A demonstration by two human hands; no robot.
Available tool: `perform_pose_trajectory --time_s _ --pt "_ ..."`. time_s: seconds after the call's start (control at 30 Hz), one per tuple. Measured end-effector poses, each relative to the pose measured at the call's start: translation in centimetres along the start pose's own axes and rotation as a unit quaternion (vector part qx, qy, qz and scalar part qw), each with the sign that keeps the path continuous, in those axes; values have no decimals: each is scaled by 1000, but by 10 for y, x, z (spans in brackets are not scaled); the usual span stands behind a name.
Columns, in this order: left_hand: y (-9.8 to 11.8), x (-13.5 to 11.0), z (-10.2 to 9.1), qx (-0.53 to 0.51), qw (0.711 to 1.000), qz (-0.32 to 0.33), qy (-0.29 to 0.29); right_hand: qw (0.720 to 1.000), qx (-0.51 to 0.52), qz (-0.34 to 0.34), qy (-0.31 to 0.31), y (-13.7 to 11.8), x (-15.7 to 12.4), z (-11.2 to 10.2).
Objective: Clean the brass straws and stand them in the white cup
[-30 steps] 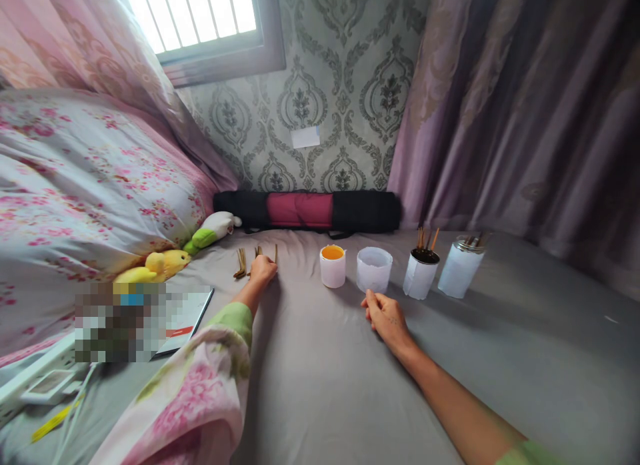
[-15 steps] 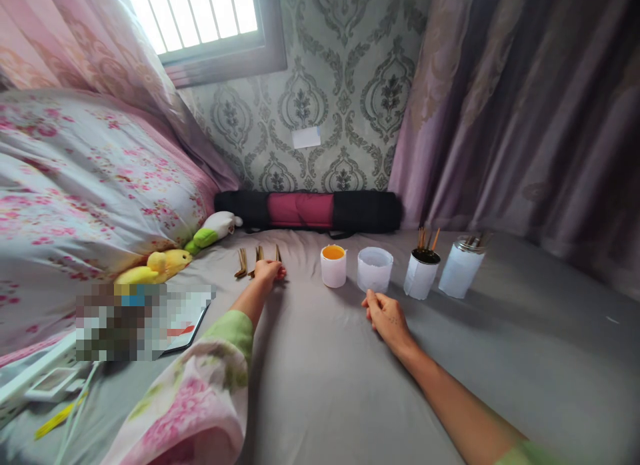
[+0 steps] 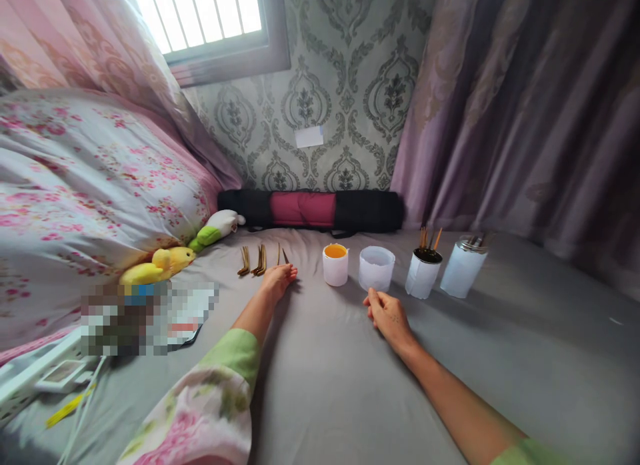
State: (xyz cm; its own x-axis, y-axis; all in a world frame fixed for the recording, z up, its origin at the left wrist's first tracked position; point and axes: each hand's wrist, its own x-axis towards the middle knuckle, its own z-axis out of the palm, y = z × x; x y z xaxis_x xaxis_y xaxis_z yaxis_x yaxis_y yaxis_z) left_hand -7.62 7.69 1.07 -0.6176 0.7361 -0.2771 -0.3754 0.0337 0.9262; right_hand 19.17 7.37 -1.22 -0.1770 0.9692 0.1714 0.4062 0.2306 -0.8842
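My left hand lies on the grey bedsheet, fingers curled together over the near end of a thin golden utensil. Two small bunches of golden utensils lie just to its left. My right hand rests on the sheet with fingers loosely curled and nothing visible in them, just in front of an empty translucent cup. A white cup with an orange inside stands between the two hands.
Right of the translucent cup stand a white cup holding golden sticks and another holding silvery pieces. A black and red roll lies against the wall. Plush toys, a floral pillow and a blurred item sit on the left.
My left hand has slid to the right, off the bunches of golden utensils and onto the single one. My right hand has stayed put.
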Motion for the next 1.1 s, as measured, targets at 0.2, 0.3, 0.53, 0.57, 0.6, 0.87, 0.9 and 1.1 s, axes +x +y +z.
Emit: perform_pose_trajectory --time_s 0.2,0.3,0.53,0.57,0.6,0.87,0.9,1.1 --pt "-8 -14 2 -37 999 -12 -26 1000 12 0 -1 -1 -1 -1" --pt "-12 -21 4 -51 998 -18 -38 1000 19 0 -2 0 -1 -1" --pt "-22 -40 8 -80 994 -33 -73 1000 23 -3 -6 0 -1 -1" --pt "-23 -43 9 -82 993 -33 -78 1000 24 -4 -6 0 -1 0" --pt "-24 -47 9 -84 992 -34 -82 1000 25 -6 -7 0 -1 0" --pt "-33 -70 14 -84 991 -25 -105 999 46 10 -12 -1 -3 -2" --pt "-35 -72 14 -83 990 -24 -108 999 47 10 -13 -1 -4 -2" --pt "-43 -89 17 -79 989 -2 -125 998 55 11 -16 -2 -5 -2"
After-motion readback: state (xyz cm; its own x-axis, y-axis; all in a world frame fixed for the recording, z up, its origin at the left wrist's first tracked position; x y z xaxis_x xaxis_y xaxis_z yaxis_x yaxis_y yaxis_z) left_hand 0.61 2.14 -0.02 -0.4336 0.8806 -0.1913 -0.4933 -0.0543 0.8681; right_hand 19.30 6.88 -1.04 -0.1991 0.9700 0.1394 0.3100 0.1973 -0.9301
